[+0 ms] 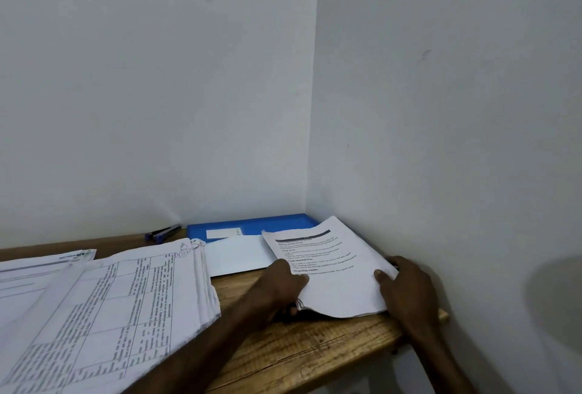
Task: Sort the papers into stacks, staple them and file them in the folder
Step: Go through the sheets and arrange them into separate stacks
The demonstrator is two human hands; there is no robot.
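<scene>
1. Nearest my view, lower left: a thick pile of table-printed sheets (104, 308) lies flat on the wooden tabletop (315, 352), its right edges fanned out. A second pile (41, 267) lies just beyond it at the far left, partly covered by the first.
2. Left hand (280, 286): the thumb lies on top of the printed stack (337, 283) and the fingers are curled under its near-left corner, pinching it. That corner is raised off the tabletop.
3. Right hand (409, 286): the thumb presses on the top page and the fingers wrap round the stack's right edge. I cannot see their tips.
4. Location of the printed stack: right end of the tabletop, close to the right wall, between the two hands. Its top page carries headed text, and its far end lies over the blue folder.
5. Blue folder (252, 225): flat in the far corner against the back wall, with a white label (224, 233) on its cover.
6. One blank white sheet (236, 255) lies on the folder's near edge, tucked under the printed stack's left side.
7. Two dark pens (163, 232) lie just left of the folder, by the back wall.
</scene>
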